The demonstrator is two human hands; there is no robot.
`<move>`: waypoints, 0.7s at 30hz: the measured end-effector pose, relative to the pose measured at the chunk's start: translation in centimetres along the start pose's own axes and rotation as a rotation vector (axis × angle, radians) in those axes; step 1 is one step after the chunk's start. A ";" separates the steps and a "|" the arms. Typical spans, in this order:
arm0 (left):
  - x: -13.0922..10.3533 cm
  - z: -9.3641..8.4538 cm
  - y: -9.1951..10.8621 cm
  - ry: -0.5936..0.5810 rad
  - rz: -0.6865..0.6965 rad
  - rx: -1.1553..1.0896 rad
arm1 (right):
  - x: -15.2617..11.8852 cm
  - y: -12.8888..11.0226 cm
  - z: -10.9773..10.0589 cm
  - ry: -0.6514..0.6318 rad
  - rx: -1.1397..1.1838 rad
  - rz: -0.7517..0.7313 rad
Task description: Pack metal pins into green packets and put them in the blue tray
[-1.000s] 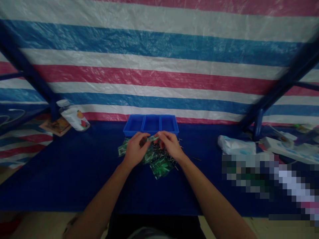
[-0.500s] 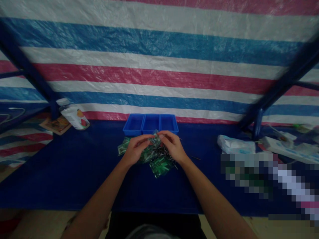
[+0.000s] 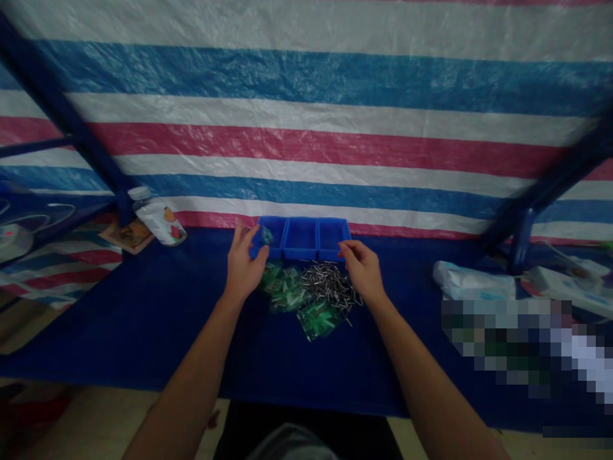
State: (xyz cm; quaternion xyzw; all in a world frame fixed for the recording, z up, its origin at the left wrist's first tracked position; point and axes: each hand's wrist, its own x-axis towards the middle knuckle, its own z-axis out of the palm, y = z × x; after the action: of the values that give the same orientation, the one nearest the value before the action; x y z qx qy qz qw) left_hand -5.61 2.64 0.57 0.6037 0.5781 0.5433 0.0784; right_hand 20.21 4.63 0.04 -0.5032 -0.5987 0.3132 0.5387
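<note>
A small green packet [image 3: 267,236] lies in the left-hand compartment of a blue three-compartment tray [image 3: 301,237] at the far edge of a dark blue table [image 3: 143,319]; too small to tell which way it points. The tray's long axis runs left to right, parallel to the striped tarpaulin [image 3: 306,128] behind it. The left hand [image 3: 245,263] hovers at the tray's left end, fingers spread and empty, and is the nearer to the packet, which sits just beyond its fingertips. The right hand [image 3: 363,268], fingers curled narrow, rests by the tray's right end; whether it pinches anything cannot be told. Between the hands, just in front of the tray, lie a heap of green packets [image 3: 287,295] and a scatter of metal pins [image 3: 330,287]. A plastic bottle [image 3: 158,217] stands well off left.
</note>
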 end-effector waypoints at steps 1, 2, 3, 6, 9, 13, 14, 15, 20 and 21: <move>0.0 -0.2 -0.1 0.012 0.045 0.044 | -0.1 -0.1 0.0 -0.008 -0.021 -0.010; -0.1 -0.5 0.0 0.025 0.083 0.076 | -0.1 -0.1 0.0 -0.020 -0.043 -0.028; -0.2 -0.7 0.0 0.033 0.109 0.101 | -0.2 -0.2 0.1 -0.034 -0.063 -0.049; -0.6 -1.1 0.3 -0.013 0.129 0.168 | -0.5 -0.3 0.2 -0.078 -0.119 -0.098; -0.9 -1.1 0.4 -0.192 0.151 0.312 | -0.8 -0.5 0.3 -0.115 -0.181 -0.125; -1.3 -0.8 0.4 -0.343 0.207 0.543 | -1.0 -0.8 0.5 -0.138 -0.218 -0.159; -1.4 -0.7 0.4 -0.361 0.207 0.567 | -1.1 -0.9 0.6 -0.141 -0.222 -0.163; -1.5 -0.6 0.4 -0.376 0.202 0.578 | -1.1 -0.9 0.6 -0.144 -0.226 -0.166; -1.5 -0.3 0.3 -0.382 0.186 0.567 | -1.2 -0.8 0.8 -0.159 -0.237 -0.174; -1.5 -0.3 0.4 -0.365 0.193 0.562 | -1.1 -0.8 0.8 -0.160 -0.236 -0.177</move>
State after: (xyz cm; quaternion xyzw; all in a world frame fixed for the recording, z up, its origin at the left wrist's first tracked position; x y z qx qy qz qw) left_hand -5.21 1.18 0.12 0.7408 0.6217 0.2511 -0.0406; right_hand 19.17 3.46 0.19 -0.4817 -0.7142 0.2311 0.4522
